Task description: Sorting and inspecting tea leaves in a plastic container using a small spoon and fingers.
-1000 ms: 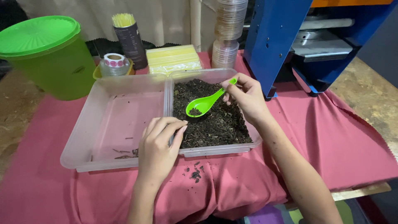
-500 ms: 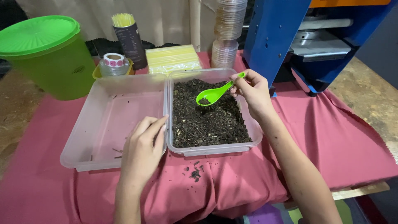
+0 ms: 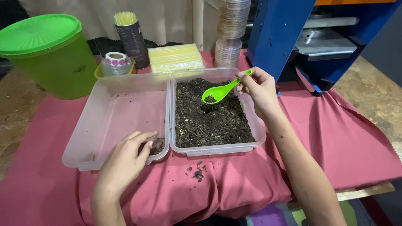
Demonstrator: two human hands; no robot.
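Table: a surface draped with a red cloth [image 3: 343, 142] was seen, bare wood showing at its left and right edges.
Blue machine: a blue metal frame [image 3: 280, 33] was set at the far right corner of the table.
Green bucket: a lidded green bucket [image 3: 50, 54] was placed at the far left corner.
Left tray: a clear plastic tray [image 3: 113, 117], nearly bare apart from a few dark crumbs, was laid left of centre.
Right tray: a second clear tray [image 3: 257, 125] was set touching the first on its right, filled with dark loose leaves [image 3: 209, 121].
Back row: a dark tube of yellow sticks [image 3: 132, 37], a flat yellow pack [image 3: 176, 58], a stack of clear lids [image 3: 230, 29] and a roll of stickers [image 3: 116, 60] were ranged along the far edge.
Right hand: the right hand [image 3: 259, 86] was closed about the handle of a green spoon [image 3: 220, 91], held just above the leaves with a little dark matter in its bowl.
Left hand: the left hand [image 3: 123, 161] was rested on the near right corner of the left tray, fingers curled loosely over a small dark clump; whether it was gripped cannot be told.
Spill: dark crumbs [image 3: 197, 172] were scattered on the cloth near the front edge.
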